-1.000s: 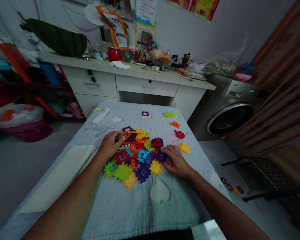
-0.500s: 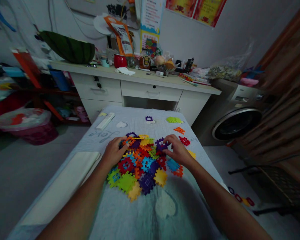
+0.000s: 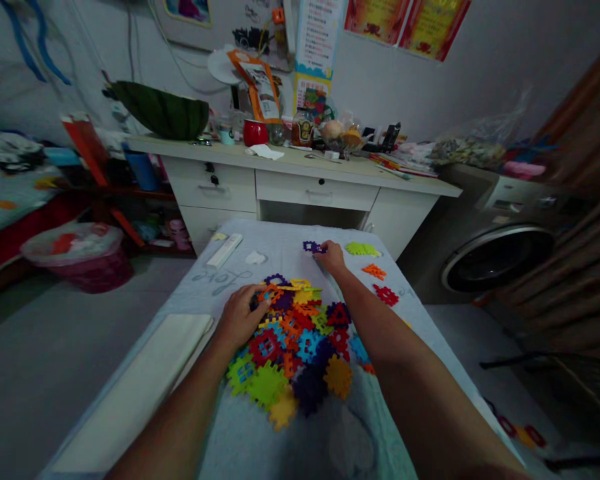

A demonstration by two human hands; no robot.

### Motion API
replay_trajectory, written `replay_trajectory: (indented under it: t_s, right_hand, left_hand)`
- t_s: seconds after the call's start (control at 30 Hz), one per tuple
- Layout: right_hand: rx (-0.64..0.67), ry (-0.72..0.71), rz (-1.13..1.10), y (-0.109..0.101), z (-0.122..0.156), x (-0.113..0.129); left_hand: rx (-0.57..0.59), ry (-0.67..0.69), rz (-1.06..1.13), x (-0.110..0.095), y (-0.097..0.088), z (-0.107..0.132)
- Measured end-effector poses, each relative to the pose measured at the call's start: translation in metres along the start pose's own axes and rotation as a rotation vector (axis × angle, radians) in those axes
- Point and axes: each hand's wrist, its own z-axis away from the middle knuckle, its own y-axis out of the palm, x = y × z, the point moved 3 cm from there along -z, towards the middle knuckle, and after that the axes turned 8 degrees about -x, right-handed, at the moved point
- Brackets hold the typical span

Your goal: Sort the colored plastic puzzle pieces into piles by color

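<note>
A heap of colourful plastic interlocking pieces (image 3: 267,385) with notched edges lies on the cloth-covered table. My left hand (image 3: 240,313) is at the heap's upper left edge, its fingers curled and its thumb against an orange interlocking piece (image 3: 270,294). Farther back, my right hand (image 3: 333,257) is closed on a purple interlocking piece (image 3: 320,249), partly covered by the fingers. This piece is right beside another purple piece (image 3: 308,246) on the cloth; whether they touch I cannot tell. To the right lie a green piece (image 3: 361,249), an orange piece (image 3: 374,271) and a red piece (image 3: 385,295).
A white box-like strip (image 3: 225,251) lies at the table's back left, and a long cream panel (image 3: 140,393) along its left side. Behind stands a cluttered white desk (image 3: 290,160). A washing machine (image 3: 500,247) is at the right, a pink bin (image 3: 87,263) at the left.
My right hand has moved from the heap's right side to the back of the table, taking a purple piece along. My left hand stays at the heap. The view has shifted slightly.
</note>
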Motion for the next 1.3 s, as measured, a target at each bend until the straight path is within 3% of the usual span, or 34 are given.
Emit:
replay_trajectory:
  t_s: [0.17,0.3,0.47,0.63,0.73,0.93,1.3]
  right_hand:
    - [0.104,0.047,-0.063,0.017,-0.006,0.002]
    - [0.176,0.014,-0.098,0.011,0.001,-0.002]
    - [0.284,-0.053,-0.142,-0.031,0.018,-0.007]
    - [0.684,-0.268,-0.169,-0.083,0.06,-0.01]
    - [0.807,-0.384,-0.043,-0.103,0.093,-0.013]
    - [0.681,-0.562,0.116,-0.12,0.135,-0.008]
    - [0.486,-0.483,-0.099,-0.139,0.141,-0.032]
  left_hand:
    - [-0.003,0.0,0.001,-0.002,-0.001,0.0]
    - [-0.008,0.002,-0.003,-0.002,-0.001,0.001]
    - [-0.009,-0.012,-0.01,-0.003,-0.001,0.001]
    - [0.0,-0.005,-0.01,-0.003,-0.001,0.001]
    - [-0.002,-0.006,-0.004,-0.002,-0.001,0.001]
    - [-0.005,-0.003,0.006,-0.001,0.0,0.0]
    - [0.004,-0.016,0.0,0.0,0.0,0.0]
